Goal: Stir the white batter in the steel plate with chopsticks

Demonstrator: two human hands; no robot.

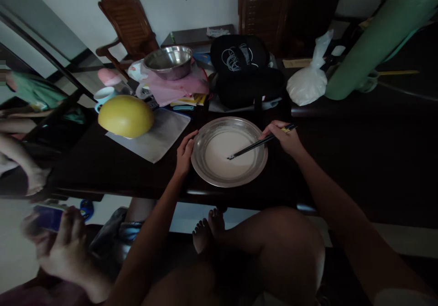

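A wide metal bowl (229, 182) sits on the dark table near its front edge. A smooth, whitish liquid (221, 147) lies in it. My left hand (185, 154) grips the bowl's left side, fingers against the rim. In my right hand (284, 137), over the bowl's right rim, is a pair of dark chopsticks (252, 146). They slant down to the left, and their tips touch the liquid near the bowl's middle, with a little white stuck on them.
Left of the bowl, a yellow bowl-shaped thing (126, 116) rests on a pale mat (155, 137). Behind are a second metal bowl (168, 62) on pink cloth, a black case (249, 85), a bag of white powder (307, 86) and a tall green cylinder (367, 46). Another person's hand (65, 246) holds a phone at lower left.
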